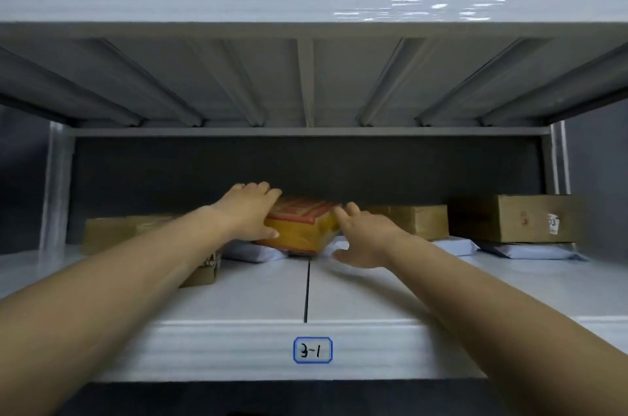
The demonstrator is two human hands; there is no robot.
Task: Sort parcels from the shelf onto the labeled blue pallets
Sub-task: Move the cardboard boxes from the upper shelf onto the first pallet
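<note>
A yellow padded parcel with a red printed panel lies tilted at the middle back of the white shelf. My left hand grips its left end, fingers over the top and thumb on the front face. At the parcel's right end is my right hand, fingers spread and straight, a fingertip touching the upper corner. The parcel rests partly on white poly mailers.
Brown cardboard boxes stand on the shelf: one at the left, one behind my right hand, one at the far right on a white mailer. The shelf's front edge bears a label "3-1". Another shelf board hangs close overhead.
</note>
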